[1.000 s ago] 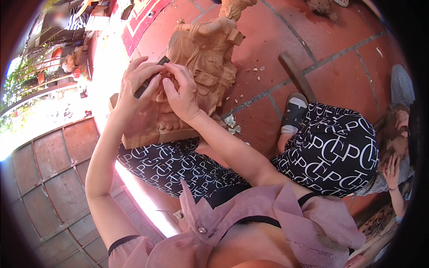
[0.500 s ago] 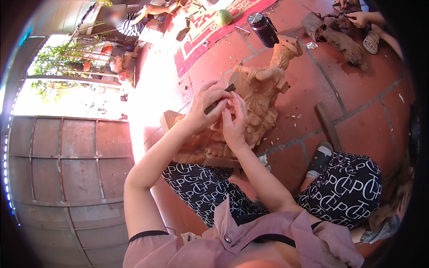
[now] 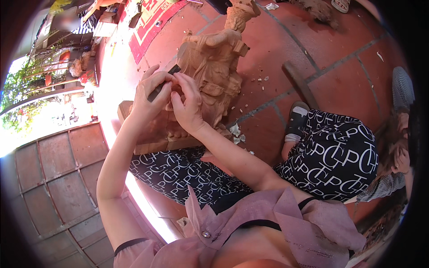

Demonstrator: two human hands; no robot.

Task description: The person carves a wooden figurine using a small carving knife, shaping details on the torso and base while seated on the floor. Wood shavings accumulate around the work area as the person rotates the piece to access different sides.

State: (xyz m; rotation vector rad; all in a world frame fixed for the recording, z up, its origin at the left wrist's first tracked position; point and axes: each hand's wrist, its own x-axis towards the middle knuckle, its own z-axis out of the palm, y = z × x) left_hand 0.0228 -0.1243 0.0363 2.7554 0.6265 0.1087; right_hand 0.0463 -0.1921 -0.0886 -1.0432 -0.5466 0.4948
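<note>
A carved reddish-brown wooden figure [image 3: 208, 80] on a block base [image 3: 165, 146] leans away in front of me, its top toward the far side. My left hand [image 3: 149, 91] is closed around a thin dark strip [image 3: 155, 93], whose black end pokes out past the fingers beside the carving. What kind of tool or sheet this strip is, I cannot make out. Close against the left fingertips, my right hand [image 3: 187, 105] has its fingers curled together over the carving. Whatever lies within the right fingers is hidden.
A curved wooden bar [image 3: 300, 85] lies on the red tiles right of the carving. White scraps [image 3: 236, 130] and chips dot the floor. Farther off are a red patterned mat [image 3: 152, 27] and a rough wood piece [image 3: 319, 13]. Another person's hand [image 3: 401, 160] shows at far right.
The view has shifted and turned, so the carving and my hands appear farther left and higher. The strip stays in my left hand. A person's hand now shows at the right edge.
</note>
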